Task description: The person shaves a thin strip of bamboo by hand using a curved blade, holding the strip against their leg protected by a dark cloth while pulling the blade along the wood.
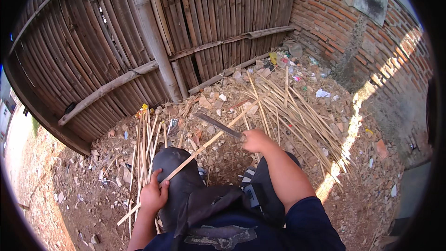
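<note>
"So, what are the hands doing?"

"The left hand [154,196] is holding a pale bamboo strip [195,154] between thumb and fingers, while the right hand [254,140] is gripping a long knife [216,123] by its handle end. The blade is crossing the strip; whether it is biting in, I cannot tell."

"How would you be managing that well?"

"I'd be bracing the strip over the left knee [171,159], as it seems to be resting now, setting the blade at a shallow angle and steering the edge away from knee and fingers."

"And where is the strip lying?"

"It's running through the left hand, its near end poking out behind. Its far part is slanting past the blade, beyond and left of the right hand."

"What about farther out?"

"Loose strips [141,146] are lying beside the left knee. A bigger pile [304,123] is spreading over the rubble-strewn ground [357,204] to the right, below the corner where the bamboo fence [223,14] is meeting the brick wall [332,14]."
</note>
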`<state>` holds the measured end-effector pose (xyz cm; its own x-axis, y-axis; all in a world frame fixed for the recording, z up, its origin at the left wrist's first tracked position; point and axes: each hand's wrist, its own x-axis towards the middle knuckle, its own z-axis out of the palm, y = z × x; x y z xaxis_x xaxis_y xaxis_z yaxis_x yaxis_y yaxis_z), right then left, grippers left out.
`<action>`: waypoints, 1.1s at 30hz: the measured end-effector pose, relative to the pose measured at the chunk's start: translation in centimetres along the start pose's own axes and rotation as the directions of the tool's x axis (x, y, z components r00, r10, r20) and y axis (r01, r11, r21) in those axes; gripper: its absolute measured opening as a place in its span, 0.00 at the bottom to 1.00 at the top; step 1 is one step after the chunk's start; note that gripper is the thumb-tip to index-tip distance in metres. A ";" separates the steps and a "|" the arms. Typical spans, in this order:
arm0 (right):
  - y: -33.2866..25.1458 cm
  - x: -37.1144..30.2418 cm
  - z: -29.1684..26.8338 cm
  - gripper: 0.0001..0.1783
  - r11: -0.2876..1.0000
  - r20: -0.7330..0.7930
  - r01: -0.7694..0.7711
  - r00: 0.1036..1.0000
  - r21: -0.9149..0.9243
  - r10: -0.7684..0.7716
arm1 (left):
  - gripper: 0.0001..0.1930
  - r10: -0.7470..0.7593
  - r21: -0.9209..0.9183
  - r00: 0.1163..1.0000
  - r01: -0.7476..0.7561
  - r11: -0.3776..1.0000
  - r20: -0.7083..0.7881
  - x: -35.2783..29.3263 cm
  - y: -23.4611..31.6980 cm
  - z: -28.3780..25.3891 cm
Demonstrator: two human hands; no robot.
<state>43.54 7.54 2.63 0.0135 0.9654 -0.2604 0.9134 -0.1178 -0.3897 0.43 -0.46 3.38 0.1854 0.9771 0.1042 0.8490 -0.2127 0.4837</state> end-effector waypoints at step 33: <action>-4.3 -3.2 -2.0 0.24 0.981 0.193 0.182 0.967 -0.071 -0.165 | 0.27 -0.050 -0.028 0.998 0.051 0.998 0.033 0.1 -0.4 0.1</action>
<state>40.37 5.41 6.90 -0.2167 0.9082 -0.3581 0.9271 0.0766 -0.3668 0.16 -0.31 3.16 0.1588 0.9860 0.0512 0.8433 -0.1624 0.5123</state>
